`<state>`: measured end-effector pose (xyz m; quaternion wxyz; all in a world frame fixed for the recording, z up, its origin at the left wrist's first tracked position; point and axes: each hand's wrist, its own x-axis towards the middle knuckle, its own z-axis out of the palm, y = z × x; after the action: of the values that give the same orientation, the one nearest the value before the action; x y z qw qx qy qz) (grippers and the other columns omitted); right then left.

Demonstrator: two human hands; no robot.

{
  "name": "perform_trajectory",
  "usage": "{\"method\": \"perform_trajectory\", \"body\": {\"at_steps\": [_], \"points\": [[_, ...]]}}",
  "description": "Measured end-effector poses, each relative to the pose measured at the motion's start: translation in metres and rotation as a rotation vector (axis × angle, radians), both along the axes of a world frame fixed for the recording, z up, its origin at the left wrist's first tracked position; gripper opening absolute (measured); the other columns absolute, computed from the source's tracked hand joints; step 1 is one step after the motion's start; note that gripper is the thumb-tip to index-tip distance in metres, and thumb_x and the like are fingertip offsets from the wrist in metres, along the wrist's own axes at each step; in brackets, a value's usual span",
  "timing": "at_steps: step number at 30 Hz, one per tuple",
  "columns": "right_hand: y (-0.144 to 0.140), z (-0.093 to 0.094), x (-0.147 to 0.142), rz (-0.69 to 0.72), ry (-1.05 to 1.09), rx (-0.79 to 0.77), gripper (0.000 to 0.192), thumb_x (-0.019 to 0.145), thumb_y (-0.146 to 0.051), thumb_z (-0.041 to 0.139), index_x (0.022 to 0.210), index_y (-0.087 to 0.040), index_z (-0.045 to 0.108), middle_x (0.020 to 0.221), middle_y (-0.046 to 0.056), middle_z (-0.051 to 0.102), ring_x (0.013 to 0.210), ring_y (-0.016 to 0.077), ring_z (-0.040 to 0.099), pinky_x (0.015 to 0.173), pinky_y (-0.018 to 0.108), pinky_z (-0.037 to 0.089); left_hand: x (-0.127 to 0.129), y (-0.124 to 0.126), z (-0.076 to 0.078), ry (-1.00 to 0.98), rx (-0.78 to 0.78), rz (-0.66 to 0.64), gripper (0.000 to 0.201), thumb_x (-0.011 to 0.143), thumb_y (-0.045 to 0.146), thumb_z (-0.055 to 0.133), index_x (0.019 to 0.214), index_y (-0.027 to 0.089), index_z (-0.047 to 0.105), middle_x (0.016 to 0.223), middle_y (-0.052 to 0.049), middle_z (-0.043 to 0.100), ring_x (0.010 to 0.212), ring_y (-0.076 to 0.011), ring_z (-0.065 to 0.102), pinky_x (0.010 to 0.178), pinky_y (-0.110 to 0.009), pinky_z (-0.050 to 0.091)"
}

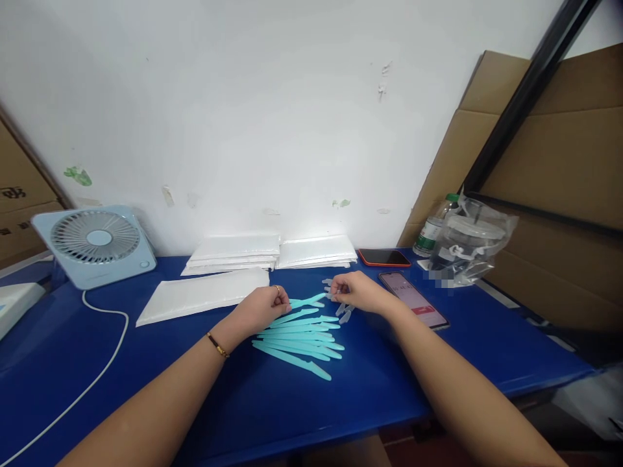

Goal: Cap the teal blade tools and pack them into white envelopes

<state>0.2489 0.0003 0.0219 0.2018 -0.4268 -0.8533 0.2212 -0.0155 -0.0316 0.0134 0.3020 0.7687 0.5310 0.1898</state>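
Note:
My left hand (265, 310) is closed on the handle end of a turquoise eyebrow razor (309, 301), held out toward the right. At that razor's far end, my right hand (357, 292) is pinched; its fingertips hide whatever is between them. Several more turquoise eyebrow razors (296, 337) lie fanned out on the blue table just below, their notched blade ends pointing right. Small translucent caps (345, 314) lie scattered beside and under my right fingers, partly covered by the hand.
White padded sleeves (233, 250) are stacked along the wall, with a single sleeve (204, 295) in front. A blue fan (97, 243) and its cable stand left. Two phones, one dark (384, 257) and one lit (413, 299), a bottle (431, 230) and a bagged cup (470, 243) are right.

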Motion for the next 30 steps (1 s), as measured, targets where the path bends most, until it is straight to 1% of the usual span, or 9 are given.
{"method": "perform_trajectory", "body": {"at_steps": [3, 7, 12, 16, 20, 25, 30], "points": [[-0.001, 0.005, 0.001, 0.008, 0.057, 0.145, 0.007, 0.076, -0.022, 0.057, 0.074, -0.019, 0.063, 0.066, 0.001, 0.064, 0.059, 0.0123, 0.057, 0.055, 0.022, 0.041, -0.003, 0.0, 0.004, -0.087, -0.039, 0.01, 0.022, 0.08, 0.039, 0.042, 0.082, 0.02, 0.053, 0.072, 0.0, 0.058, 0.061, -0.0139, 0.053, 0.056, -0.024, 0.039], [-0.003, 0.007, 0.0, 0.074, 0.058, 0.358, 0.01, 0.075, -0.017, 0.054, 0.067, -0.019, 0.06, 0.075, 0.003, 0.065, 0.068, 0.0136, 0.058, 0.062, 0.023, 0.042, -0.005, 0.002, 0.009, -0.086, -0.008, 0.025, 0.023, 0.081, 0.037, 0.038, 0.08, 0.02, 0.054, 0.07, 0.001, 0.055, 0.066, -0.0151, 0.05, 0.062, -0.026, 0.038], [-0.004, 0.003, -0.005, 0.163, -0.02, 0.492, 0.014, 0.079, -0.014, 0.05, 0.07, -0.019, 0.06, 0.08, 0.004, 0.066, 0.074, 0.0139, 0.06, 0.065, 0.022, 0.044, -0.004, 0.002, 0.012, -0.108, -0.087, 0.029, 0.024, 0.078, 0.036, 0.04, 0.082, 0.018, 0.055, 0.071, 0.0, 0.055, 0.069, -0.0159, 0.048, 0.065, -0.027, 0.037], [-0.004, -0.001, -0.011, 0.237, -0.01, 0.609, 0.016, 0.08, -0.012, 0.049, 0.069, -0.018, 0.059, 0.08, 0.003, 0.067, 0.074, 0.0124, 0.061, 0.062, 0.02, 0.044, -0.002, -0.002, 0.017, -0.146, -0.152, 0.039, 0.024, 0.075, 0.037, 0.042, 0.08, 0.018, 0.056, 0.072, 0.0, 0.054, 0.068, -0.0154, 0.047, 0.065, -0.027, 0.037], [-0.004, -0.003, -0.011, 0.267, 0.027, 0.644, 0.015, 0.08, -0.012, 0.05, 0.069, -0.018, 0.058, 0.081, 0.003, 0.067, 0.075, 0.0117, 0.062, 0.062, 0.019, 0.045, -0.002, -0.002, 0.015, -0.16, -0.181, 0.051, 0.027, 0.074, 0.04, 0.044, 0.081, 0.017, 0.057, 0.072, 0.0, 0.055, 0.067, -0.0151, 0.046, 0.063, -0.026, 0.036], [-0.004, 0.0, -0.006, 0.233, 0.046, 0.609, 0.013, 0.078, -0.011, 0.052, 0.069, -0.018, 0.057, 0.076, 0.001, 0.065, 0.073, 0.0116, 0.061, 0.063, 0.02, 0.045, -0.006, 0.003, 0.012, -0.144, -0.156, 0.078, 0.026, 0.074, 0.039, 0.043, 0.08, 0.018, 0.058, 0.072, 0.0, 0.055, 0.068, -0.0148, 0.046, 0.062, -0.025, 0.035], [-0.006, -0.001, -0.011, 0.256, 0.04, 0.605, 0.013, 0.079, -0.012, 0.051, 0.07, -0.018, 0.058, 0.081, 0.003, 0.066, 0.075, 0.0115, 0.062, 0.063, 0.019, 0.045, -0.006, 0.002, 0.014, -0.133, -0.167, 0.087, 0.027, 0.075, 0.04, 0.044, 0.08, 0.018, 0.057, 0.071, 0.0, 0.054, 0.065, -0.0139, 0.044, 0.059, -0.024, 0.034]]}}
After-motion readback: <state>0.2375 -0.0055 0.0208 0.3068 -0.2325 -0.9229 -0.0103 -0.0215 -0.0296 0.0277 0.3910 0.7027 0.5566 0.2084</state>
